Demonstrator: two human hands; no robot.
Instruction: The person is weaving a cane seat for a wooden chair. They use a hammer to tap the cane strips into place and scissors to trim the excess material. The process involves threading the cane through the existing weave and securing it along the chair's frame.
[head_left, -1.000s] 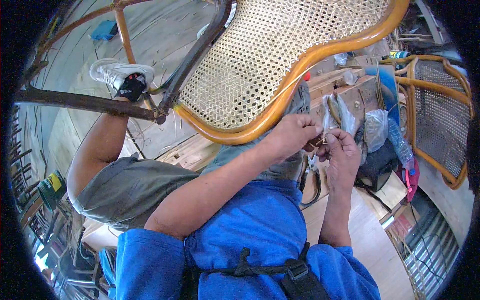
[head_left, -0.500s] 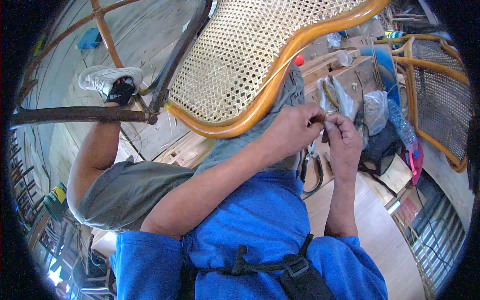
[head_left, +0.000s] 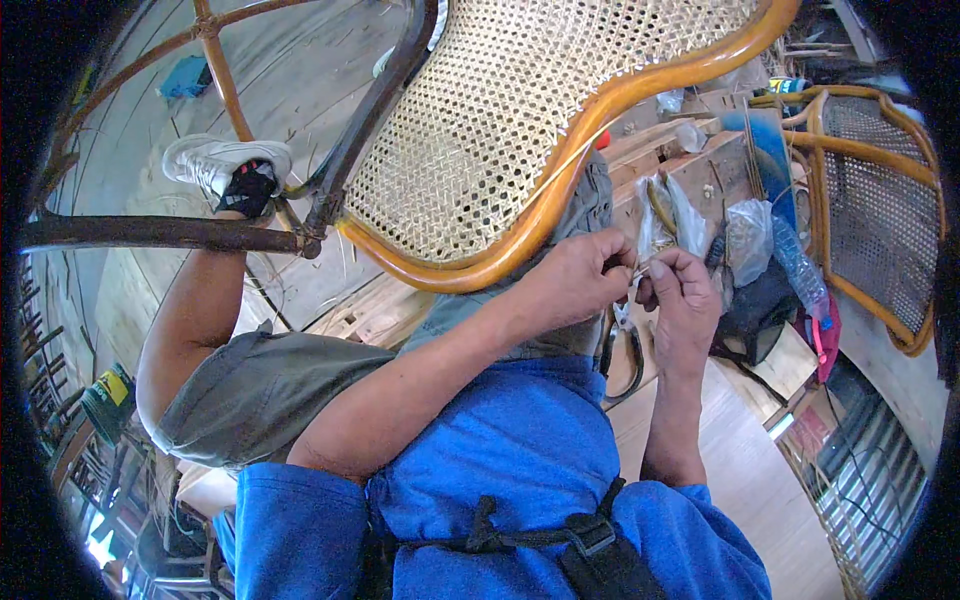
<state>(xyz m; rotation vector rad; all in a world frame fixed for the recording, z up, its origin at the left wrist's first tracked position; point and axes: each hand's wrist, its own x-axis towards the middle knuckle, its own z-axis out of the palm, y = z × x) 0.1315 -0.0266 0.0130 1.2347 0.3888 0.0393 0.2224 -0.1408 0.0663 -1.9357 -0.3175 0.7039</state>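
My left hand (head_left: 580, 272) and my right hand (head_left: 687, 298) meet fingertip to fingertip over my lap, both in a pinch. A short length of a thin pale strip (head_left: 641, 271) shows between them; it looks like cane, though most of it is hidden by the fingers. Just beyond my left hand lies a woven cane panel (head_left: 450, 150) in a glossy orange-brown curved frame (head_left: 545, 213), resting against my thigh. Short pale loops run along the panel's edge. A pair of pliers or cutters (head_left: 633, 350) with dark handles lies below my hands.
Plastic bags (head_left: 748, 240) and a clear bottle (head_left: 797, 262) lie among wooden boards (head_left: 690, 160) on the right. Another cane-panelled piece of furniture (head_left: 880, 180) stands at the far right. A dark pole (head_left: 170, 234) crosses the left side near my shoe (head_left: 225, 170).
Both hands have come slightly nearer to me, still pinched together, and a small gap with the strip in it now shows. The view has shifted a little.
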